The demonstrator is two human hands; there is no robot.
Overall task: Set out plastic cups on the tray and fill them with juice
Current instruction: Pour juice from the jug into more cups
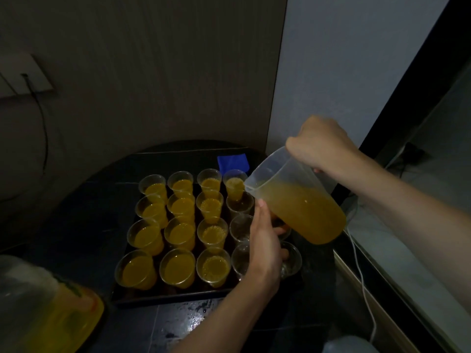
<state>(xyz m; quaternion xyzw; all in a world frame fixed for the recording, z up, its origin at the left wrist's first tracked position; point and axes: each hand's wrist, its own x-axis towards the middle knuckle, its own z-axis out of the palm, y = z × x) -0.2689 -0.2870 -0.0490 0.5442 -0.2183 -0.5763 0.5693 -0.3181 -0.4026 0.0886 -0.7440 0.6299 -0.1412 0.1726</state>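
The plastic cups (pixel 179 231) stand in 4 rows on the dark tray (pixel 163 298), packed close w/ rims nearly touching. The 3 cols. on the left are full of orange juice. In the right col. only the far cup (pixel 235 186) has juice, w/ bubbles on top. The empty cups (pixel 240 226) nearer in that col. are clear. The step in hand looks like filling the last col., so the job seems most of the way done.

The clear jug (pixel 283 177) is tipped, w/ its spout at the rim of the far cup, just by the next cup. The juice in the jug (pixel 305 215) is abt half way up & lies toward the spout. No stream shows.

The right hand (pixel 321 146) is wrapped round the handle at the top. The left hand (pixel 265 240) is over the empty cups, w/ one finger up against the jug's side near the spout. Its other fingers are hidden, so can't tell if it holds a cup, props the jug or just rests.

Next move, my guess: bring the spout over the next empty cup, tip slowly, & stop before the top. The cups look light & tight together, so a bump could knock one over.

Around the tray there is a blue cloth (pixel 233 163) behind it & a dark table (pixel 76 225) under it. A big bottle w/ yellow in it (pixel 51 301) is at the near left, & a white cable (pixel 362 276) is on the right.
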